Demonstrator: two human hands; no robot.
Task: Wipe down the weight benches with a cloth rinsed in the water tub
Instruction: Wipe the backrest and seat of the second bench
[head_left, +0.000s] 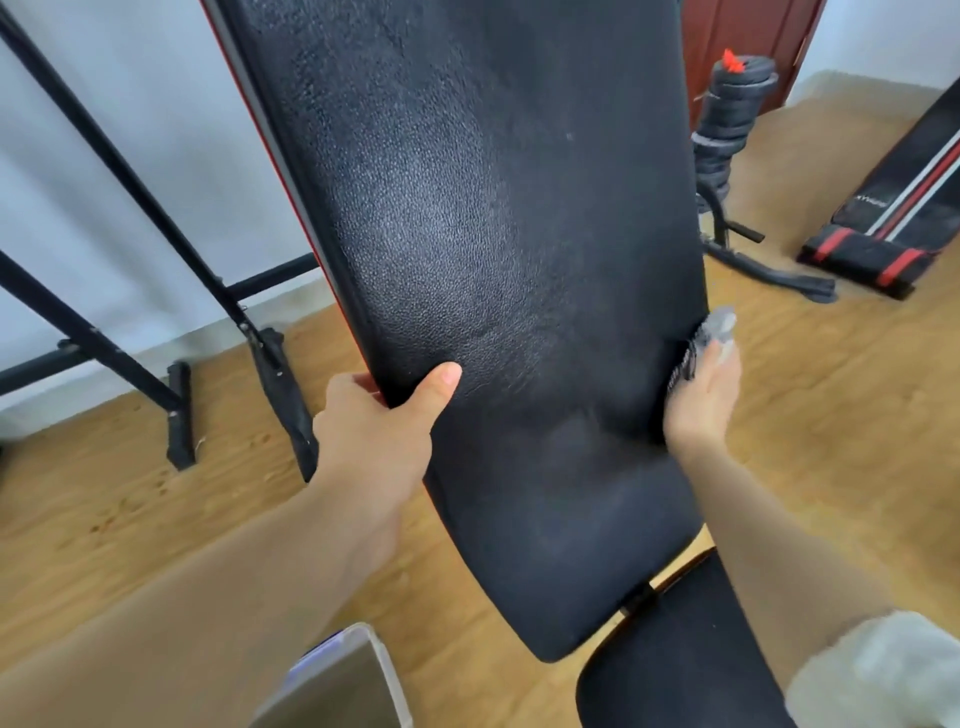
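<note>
Black bench pad (483, 260), grey cloth (719, 325)

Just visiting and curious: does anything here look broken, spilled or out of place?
Nothing looks spilled or broken. The black bench pad stands steeply tilted, its left edge gripped by the left hand while the right hand holds a grey cloth against its right edge. Only a small pale speck marks the pad.

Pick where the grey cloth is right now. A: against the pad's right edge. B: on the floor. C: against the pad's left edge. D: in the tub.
A: the right hand holds the cloth against the right edge of the black pad; the left hand grips the left edge.
</note>
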